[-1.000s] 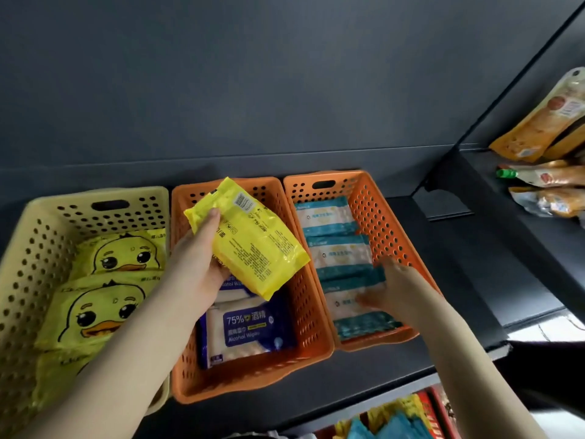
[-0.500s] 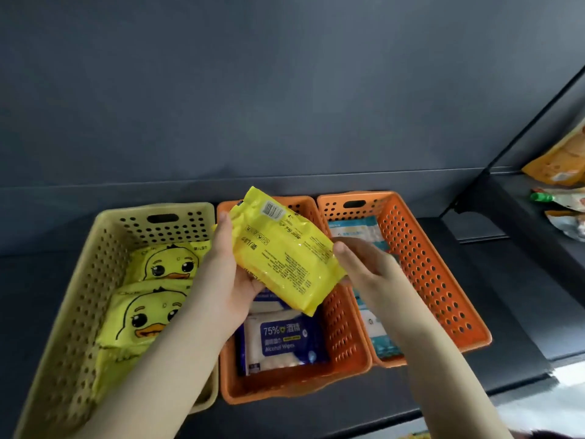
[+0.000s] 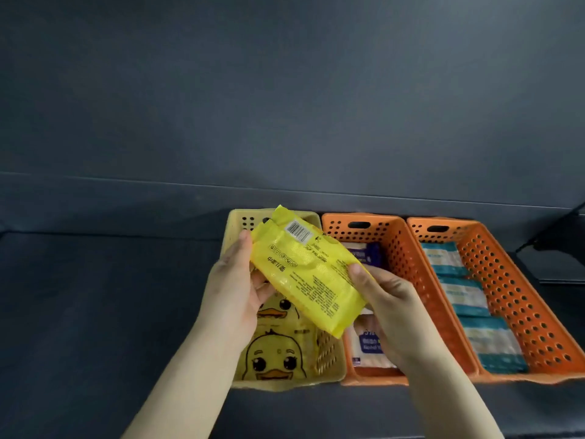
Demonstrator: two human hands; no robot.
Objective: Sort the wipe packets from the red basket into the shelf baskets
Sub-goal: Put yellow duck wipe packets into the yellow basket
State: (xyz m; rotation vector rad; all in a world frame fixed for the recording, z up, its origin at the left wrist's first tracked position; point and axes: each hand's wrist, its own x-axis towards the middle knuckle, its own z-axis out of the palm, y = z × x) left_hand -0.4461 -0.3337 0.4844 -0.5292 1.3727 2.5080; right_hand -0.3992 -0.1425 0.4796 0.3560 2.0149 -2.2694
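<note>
Here the yellow packet [image 3: 311, 274] is held in the air by both hands, over the right part of the yellow basket [image 3: 235, 217], the leftmost of three baskets set side by side on the dark shelf [image 3: 95, 312] between its back edge and its front edge. The packet's left side is gripped by the left hand [image 3: 235, 289], fingers underneath, and its right edge is pinched by the right hand [image 3: 384, 299], thumb on top. The barcode side is turned up and the packet lies slantwise, its near corner hanging over the wall shared with the middle orange basket [image 3: 408, 258]. Since the duck packets [image 3: 275, 356] already in the yellow basket lie face up and lengthwise, the step is probably best done if the packet is turned over between the two hands, squared to the basket's long walls, carried a little further toward the shelf's left end and laid flat on the stack before either grip is loosened; a slanted release would likely leave it propped on the rim. The blue-labelled packets [image 3: 368, 346] and the teal packets [image 3: 465, 296] in the right orange basket [image 3: 512, 280] are best left untouched. Against half a second ago, the packet has been carried from above the middle orange basket to above the yellow one, and the right hand, then only reaching its edge, is now closed on it.
</note>
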